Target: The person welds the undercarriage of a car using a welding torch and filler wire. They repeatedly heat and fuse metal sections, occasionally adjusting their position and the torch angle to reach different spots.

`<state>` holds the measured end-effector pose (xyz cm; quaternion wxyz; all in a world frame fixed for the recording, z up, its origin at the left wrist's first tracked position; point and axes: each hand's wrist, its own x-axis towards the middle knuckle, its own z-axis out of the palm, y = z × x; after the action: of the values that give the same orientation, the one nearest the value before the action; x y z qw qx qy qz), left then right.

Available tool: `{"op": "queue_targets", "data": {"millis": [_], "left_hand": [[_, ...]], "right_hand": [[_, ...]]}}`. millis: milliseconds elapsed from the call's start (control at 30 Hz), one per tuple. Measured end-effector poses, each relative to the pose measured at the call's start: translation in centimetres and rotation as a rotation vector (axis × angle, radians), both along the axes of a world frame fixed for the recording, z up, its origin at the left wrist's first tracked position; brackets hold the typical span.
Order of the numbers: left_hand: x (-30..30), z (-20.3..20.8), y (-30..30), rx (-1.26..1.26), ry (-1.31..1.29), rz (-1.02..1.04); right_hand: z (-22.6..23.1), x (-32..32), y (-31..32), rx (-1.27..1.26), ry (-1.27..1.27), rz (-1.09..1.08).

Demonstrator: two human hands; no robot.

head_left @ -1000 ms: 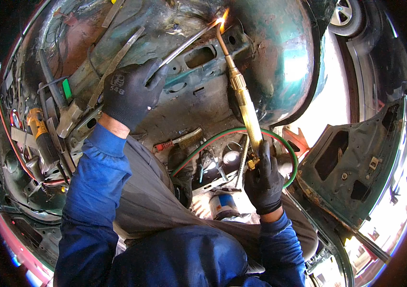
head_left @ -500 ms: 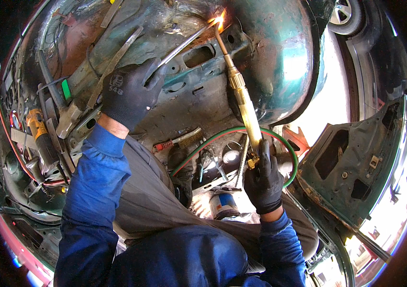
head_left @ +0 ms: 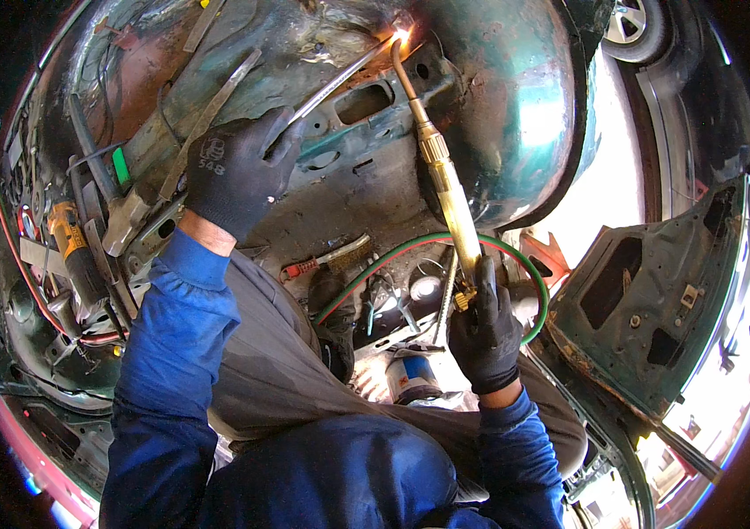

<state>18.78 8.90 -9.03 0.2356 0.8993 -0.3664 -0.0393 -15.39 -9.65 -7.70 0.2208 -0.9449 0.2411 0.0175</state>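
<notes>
My left hand [head_left: 238,172], in a black glove, is closed round the near end of a slim silver metal rod [head_left: 339,81]. The rod slants away to the right, its far end at a small bright flame [head_left: 402,35]. My right hand [head_left: 485,339], also gloved in black, grips a brass gas welding torch [head_left: 450,187] low on its handle, by the valve knob. The torch points away from me, and its bent copper-coloured tip meets the glow on the car's bare metal panel [head_left: 326,145]. Glare hides the exact contact between rod, tip and metal.
The rounded green wheel housing [head_left: 516,106] rises right of the torch. A red and green hose [head_left: 541,295] loops around my right hand. At left lie a hammer [head_left: 132,216] and a yellow-black power tool [head_left: 77,253]. A red-handled wire brush [head_left: 302,268] and a can [head_left: 412,379] lie nearer.
The flame has shrunk from a taller orange flare to a tighter, whiter spot. The torch tip has shifted slightly left. Both hands keep their grip and stay almost in place.
</notes>
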Motion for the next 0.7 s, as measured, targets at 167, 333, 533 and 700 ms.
{"op": "queue_targets", "data": {"millis": [167,333,533,700], "left_hand": [[0.06,-0.04,-0.03,0.021,0.016,0.019],[-0.01,-0.43,0.06,0.011,0.036,0.035],[-0.15,-0.05,-0.10,0.011,0.026,0.035],[-0.18,-0.21,-0.05,-0.006,0.023,0.035]], "right_hand": [[-0.48,-0.17,-0.08,-0.044,-0.017,0.013],[-0.65,-0.18,-0.16,-0.048,-0.033,0.020],[-0.45,0.12,-0.15,-0.053,-0.041,0.015],[0.16,0.54,-0.06,-0.024,-0.069,0.016]]}}
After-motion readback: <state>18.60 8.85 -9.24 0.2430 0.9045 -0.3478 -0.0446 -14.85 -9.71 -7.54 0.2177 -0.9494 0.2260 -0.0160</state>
